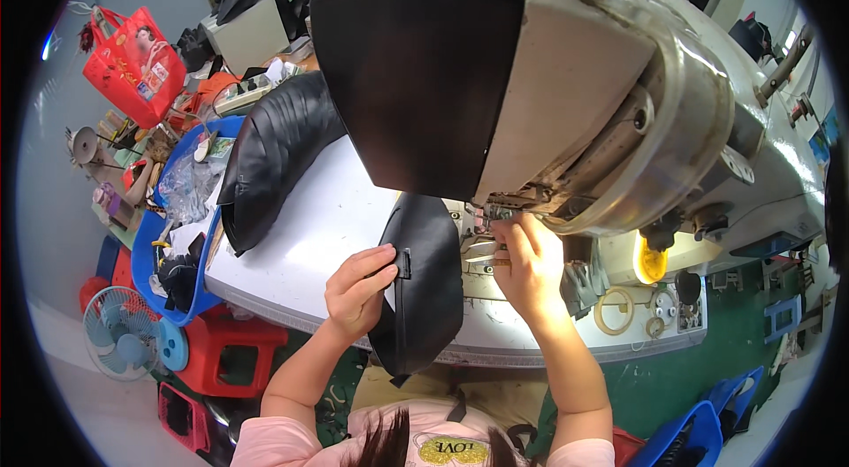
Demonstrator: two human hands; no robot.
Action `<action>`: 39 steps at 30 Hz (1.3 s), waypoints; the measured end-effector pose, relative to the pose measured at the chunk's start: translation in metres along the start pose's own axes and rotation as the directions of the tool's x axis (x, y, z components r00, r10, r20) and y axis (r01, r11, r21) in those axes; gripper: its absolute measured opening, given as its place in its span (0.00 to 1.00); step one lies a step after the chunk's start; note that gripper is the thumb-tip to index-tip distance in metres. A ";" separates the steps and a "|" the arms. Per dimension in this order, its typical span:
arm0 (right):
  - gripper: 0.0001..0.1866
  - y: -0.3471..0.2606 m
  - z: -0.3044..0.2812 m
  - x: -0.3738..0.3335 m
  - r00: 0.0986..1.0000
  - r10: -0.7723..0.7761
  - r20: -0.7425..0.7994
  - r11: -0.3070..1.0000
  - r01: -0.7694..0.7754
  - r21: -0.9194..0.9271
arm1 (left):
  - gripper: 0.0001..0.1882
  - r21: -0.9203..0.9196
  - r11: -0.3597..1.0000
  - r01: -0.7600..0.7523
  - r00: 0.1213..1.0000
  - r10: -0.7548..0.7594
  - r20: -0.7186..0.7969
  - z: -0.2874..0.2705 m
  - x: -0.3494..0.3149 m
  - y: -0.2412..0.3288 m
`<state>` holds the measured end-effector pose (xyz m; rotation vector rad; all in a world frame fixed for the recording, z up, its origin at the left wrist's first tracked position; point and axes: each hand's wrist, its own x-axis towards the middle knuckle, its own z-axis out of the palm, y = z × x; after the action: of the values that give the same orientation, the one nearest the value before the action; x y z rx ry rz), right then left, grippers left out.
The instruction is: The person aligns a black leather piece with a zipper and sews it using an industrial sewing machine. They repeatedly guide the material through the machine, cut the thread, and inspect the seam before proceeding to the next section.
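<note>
A black leather-like piece (431, 277) with a seam and a small dark rectangular fitting lies at the front edge of the white sewing table (296, 237). My left hand (361, 290) pinches its left edge beside that fitting. My right hand (529, 259) is closed beneath the sewing machine head (584, 87), its fingertips close to the needle area. Metal blades, apparently of thread snips (482, 252), jut out to the left from this hand toward the black piece. The machine partly hides the needle, and any thread there is too fine to make out.
A stack of black pieces (281, 157) rests on the table's left. Blue bins (141, 259), a red stool (232, 348) and a fan (124, 334) stand beyond the left edge. At right lie a tape ring (613, 310) and a bobbin-like disc (661, 302).
</note>
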<state>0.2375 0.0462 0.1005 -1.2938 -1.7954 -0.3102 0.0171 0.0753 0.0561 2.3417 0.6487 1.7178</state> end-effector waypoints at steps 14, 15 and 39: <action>0.07 0.069 0.010 -0.071 0.606 0.793 -0.058 0.395 -0.439 0.807 | 0.12 -0.014 1.000 0.019 0.998 -0.020 -0.068 0.004 -0.002 -0.002; 0.10 0.054 0.003 -0.051 0.578 0.815 -0.032 0.223 -0.262 0.939 | 0.12 -0.019 1.000 0.012 0.998 -0.013 -0.062 0.005 -0.001 0.000; 0.06 0.025 -0.028 -0.016 0.740 0.619 0.263 0.660 -0.671 0.338 | 0.12 0.005 0.989 -0.151 0.987 0.151 0.054 0.026 0.029 0.006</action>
<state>0.2740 0.0288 0.0975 -1.5556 -1.2666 0.5459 0.0494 0.0855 0.0748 2.4922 0.4829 1.7074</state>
